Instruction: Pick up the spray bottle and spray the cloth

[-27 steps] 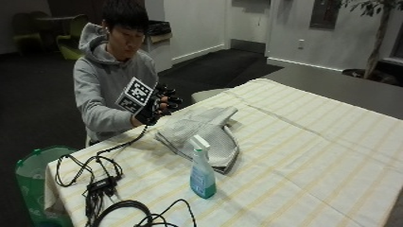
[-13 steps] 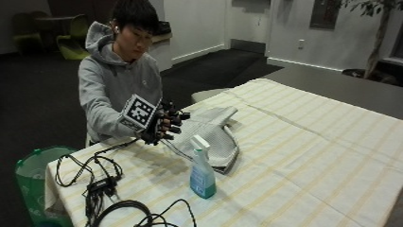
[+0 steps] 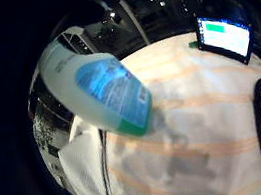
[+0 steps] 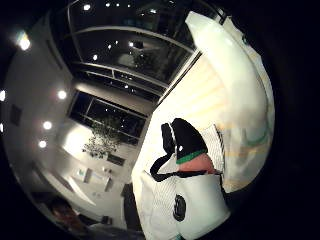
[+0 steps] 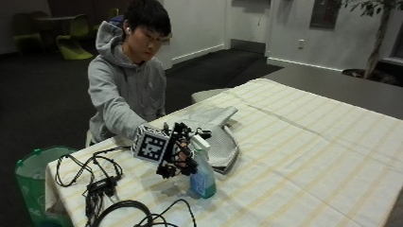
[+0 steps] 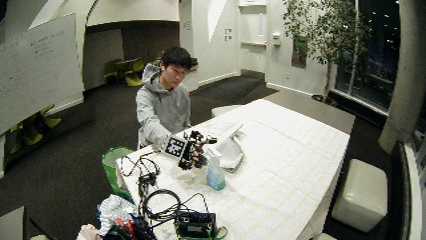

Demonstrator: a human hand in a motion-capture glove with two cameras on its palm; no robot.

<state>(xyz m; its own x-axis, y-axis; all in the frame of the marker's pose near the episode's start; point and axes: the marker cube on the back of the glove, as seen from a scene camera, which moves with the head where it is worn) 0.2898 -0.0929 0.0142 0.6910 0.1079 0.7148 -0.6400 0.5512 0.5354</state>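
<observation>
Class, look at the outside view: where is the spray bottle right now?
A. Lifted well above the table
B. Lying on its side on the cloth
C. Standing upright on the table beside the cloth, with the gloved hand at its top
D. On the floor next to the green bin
C: the spray bottle stands upright on the table, next to the cloth, with the hand at its trigger head.

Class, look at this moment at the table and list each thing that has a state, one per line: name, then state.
spray bottle: upright on the tablecloth, not lifted, nozzle at the gloved hand.
right hand: at the bottle's sprayer; whether it grips yet cannot be told.
cloth: lying crumpled on the table behind the bottle, untouched.
tablecloth: spread flat over the table.
cables: lying in loose loops at the table's near end.
</observation>
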